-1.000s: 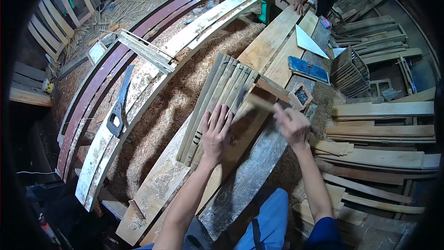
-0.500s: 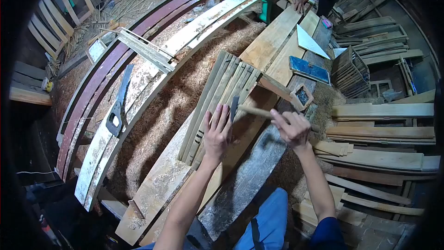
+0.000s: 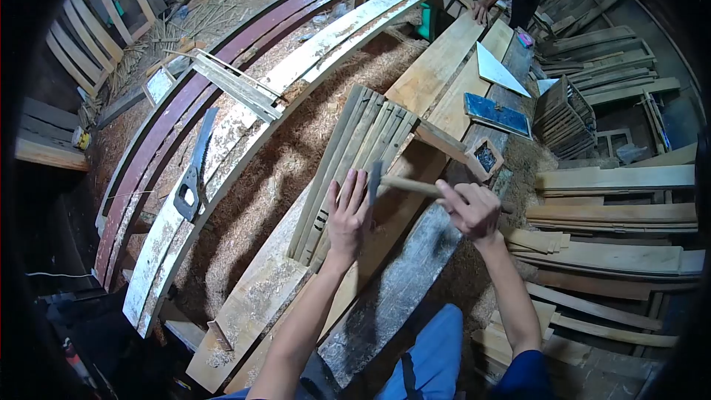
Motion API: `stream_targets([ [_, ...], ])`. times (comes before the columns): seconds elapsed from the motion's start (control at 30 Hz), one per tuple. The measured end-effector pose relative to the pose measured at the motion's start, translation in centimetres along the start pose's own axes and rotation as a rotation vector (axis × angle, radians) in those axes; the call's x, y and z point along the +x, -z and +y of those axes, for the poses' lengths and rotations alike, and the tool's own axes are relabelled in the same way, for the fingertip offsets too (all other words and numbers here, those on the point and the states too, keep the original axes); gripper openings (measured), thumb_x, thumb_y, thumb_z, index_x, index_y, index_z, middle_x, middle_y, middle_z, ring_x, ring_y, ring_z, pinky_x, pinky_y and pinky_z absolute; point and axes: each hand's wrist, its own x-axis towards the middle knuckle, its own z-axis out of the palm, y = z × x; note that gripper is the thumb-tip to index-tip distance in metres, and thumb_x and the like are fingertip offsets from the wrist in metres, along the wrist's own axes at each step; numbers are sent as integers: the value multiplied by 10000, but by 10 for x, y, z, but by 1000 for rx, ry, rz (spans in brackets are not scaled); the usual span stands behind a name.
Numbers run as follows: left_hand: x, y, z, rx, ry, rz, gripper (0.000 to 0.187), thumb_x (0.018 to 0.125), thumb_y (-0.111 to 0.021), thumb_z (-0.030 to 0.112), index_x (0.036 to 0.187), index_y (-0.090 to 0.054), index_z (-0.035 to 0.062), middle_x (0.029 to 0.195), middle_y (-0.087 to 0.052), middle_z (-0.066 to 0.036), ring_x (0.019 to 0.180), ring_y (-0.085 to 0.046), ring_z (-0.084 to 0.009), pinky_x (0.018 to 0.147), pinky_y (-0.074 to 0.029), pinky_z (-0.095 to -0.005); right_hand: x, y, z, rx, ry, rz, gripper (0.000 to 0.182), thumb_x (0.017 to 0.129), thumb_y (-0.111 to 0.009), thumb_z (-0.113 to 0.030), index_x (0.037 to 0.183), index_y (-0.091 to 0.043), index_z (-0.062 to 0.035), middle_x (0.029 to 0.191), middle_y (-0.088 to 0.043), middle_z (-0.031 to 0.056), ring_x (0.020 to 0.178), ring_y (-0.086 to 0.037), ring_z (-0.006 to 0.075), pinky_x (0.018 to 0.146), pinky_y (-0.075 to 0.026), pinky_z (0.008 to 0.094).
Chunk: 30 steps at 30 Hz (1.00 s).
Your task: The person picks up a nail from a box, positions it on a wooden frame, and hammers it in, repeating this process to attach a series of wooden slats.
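Note:
My left hand (image 3: 346,221) lies flat with its fingers stretched out on a stack of narrow wooden slats (image 3: 348,150), pressing near their right edge. The slats rest on long planks and bear a few dark marks. In my right hand (image 3: 472,212), the fingers are wrapped round the wooden handle of a hammer (image 3: 409,186). Its dark metal head is right beside my left fingertips, overlapping the slats' edge in this view. Just beyond, a small wooden box (image 3: 484,158) holds what look like nails.
A handsaw (image 3: 190,181) rests on a curved white beam (image 3: 167,255) at the left. Ahead lie a blue rectangular block (image 3: 498,115) and a white triangular sheet (image 3: 498,70). Board stacks (image 3: 615,212) line the right side. At the far end, another person's hand (image 3: 481,12) touches a plank.
The hammer's head has come down slightly, nearer the edge of the slats. My left hand keeps its place on them, and the view has shifted a little.

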Motion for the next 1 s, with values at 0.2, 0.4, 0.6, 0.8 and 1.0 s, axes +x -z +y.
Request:
stream_targets([
  [0.2, -1, -1, 0, -18, 7, -38, 551, 911, -604, 96, 1460, -596, 134, 1600, -494, -100, 1522, -412, -276, 1281, -226, -539, -1, -16, 11, -55, -165, 27, 322, 939, -752, -351, 1211, -778, -181, 698, -589, 9, 594, -586, 144, 472, -448, 356],
  [0.4, 1, 5, 6, -76, 20, -48, 545, 857, -641, 40, 1401, -635, 75, 1579, -511, -147, 1515, -422, -310, 1275, -233, -550, 4, -18, 34, -141, -147, 50, 315, 924, -762, -283, 1212, -782, -157, 758, -615, 23, 636, -612, 180, 529, -496, 347],
  [0.6, 0, -1, 3, -66, 20, -40, 558, 896, -623, 86, 1453, -603, 122, 1602, -492, -112, 1517, -419, -279, 1282, -218, -541, -9, -16, 8, -25, -207, 36, 296, 954, -739, -275, 1231, -774, -176, 725, -573, 8, 602, -598, 189, 508, -449, 365],
  [0.8, 4, 7, 4, -147, 56, -42, 564, 882, -654, 59, 1440, -620, 137, 1600, -498, -96, 1517, -420, -274, 1277, -231, -531, -17, -11, -35, 377, -636, 13, 350, 1079, -585, -294, 1324, -705, -75, 909, -688, 158, 782, -685, 315, 662, -526, 421],
  [1.0, 6, 6, 1, -196, 45, -28, 592, 838, -681, 17, 1422, -637, 101, 1593, -503, -123, 1530, -400, -295, 1282, -221, -530, -11, -26, -71, 450, -875, 62, 470, 1113, -520, -290, 1396, -582, 79, 1211, -689, 295, 1068, -697, 422, 909, -544, 454],
])
